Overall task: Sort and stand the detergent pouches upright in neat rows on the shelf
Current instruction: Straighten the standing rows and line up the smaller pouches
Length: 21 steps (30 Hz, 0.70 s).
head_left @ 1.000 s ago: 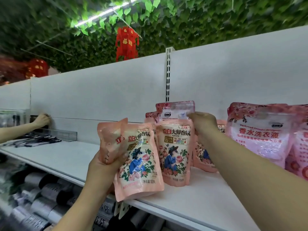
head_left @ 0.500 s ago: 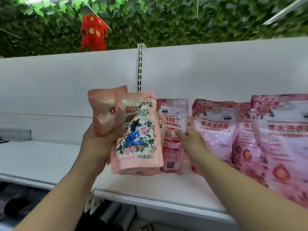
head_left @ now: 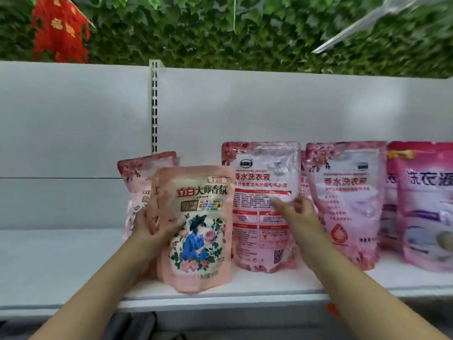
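**Two hands sorting detergent pouches on a white shop shelf**

Seen from a head-worn camera, a person's bare arms reach forward to a white shelf (head_left: 61, 266) with a white back panel behind it.

The left hand (head_left: 149, 231) grips a small stack of peach pouches (head_left: 196, 229), the front one printed with a figure in a blue coat among roses. The thumb lies across the front and the fingers wrap behind. The stack stands nearly upright, its long axis vertical, its bottom edge at or just above the near edge of the shelf; which of the two cannot be told. Just behind it, on its left, stands another pink pouch (head_left: 144, 175), partly hidden.

The right hand (head_left: 297, 214) is open, fingers extended and touching the front of a tall pink pouch (head_left: 262, 207) that stands upright with its printed instructions facing out. This pouch is just to the right of the peach stack and a little farther back.

Farther right stand a second pink pouch (head_left: 345, 202) and a deeper pink pouch (head_left: 426, 204), side by side in a row.

The peach stack probably belongs on the open shelf to the left of the tall pink pouch, so the left hand, already holding it, is the nearer one to set it down there.

Green artificial leaves (head_left: 220, 28) and a red hanging ornament (head_left: 60, 30) fill the space above.
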Motion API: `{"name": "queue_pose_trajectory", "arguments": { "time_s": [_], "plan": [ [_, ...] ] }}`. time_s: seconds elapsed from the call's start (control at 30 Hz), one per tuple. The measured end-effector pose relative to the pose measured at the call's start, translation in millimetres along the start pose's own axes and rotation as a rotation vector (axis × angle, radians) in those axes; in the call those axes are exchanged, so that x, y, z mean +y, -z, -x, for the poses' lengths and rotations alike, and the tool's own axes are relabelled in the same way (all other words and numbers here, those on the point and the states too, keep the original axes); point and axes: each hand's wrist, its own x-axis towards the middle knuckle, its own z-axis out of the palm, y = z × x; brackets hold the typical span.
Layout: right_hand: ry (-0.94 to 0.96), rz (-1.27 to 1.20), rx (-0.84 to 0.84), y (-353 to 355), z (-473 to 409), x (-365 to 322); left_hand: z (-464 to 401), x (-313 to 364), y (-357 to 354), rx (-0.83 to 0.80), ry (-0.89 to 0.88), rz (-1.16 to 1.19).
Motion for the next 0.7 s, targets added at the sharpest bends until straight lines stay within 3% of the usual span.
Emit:
{"name": "queue_pose_trajectory", "arguments": {
  "time_s": [0.1,0.33,0.57,0.7],
  "plan": [
    [-0.165,0.057,-0.164,-0.1,9.5,11.5,7.5,-2.4,2.8,-0.062,0.041,-0.049],
    [-0.163,0.029,0.088,2.7,6.6,13.8,11.2,-3.9,5.9,-0.158,-0.043,-0.094],
    [-0.077,0.018,0.087,6.4,5.6,19.4,4.1,-11.7,4.6,0.063,-0.07,-0.231],
    [-0.072,0.045,0.113,6.0,5.0,18.8,3.2,-12.8,3.6,0.095,-0.058,-0.253]
  ]
}}
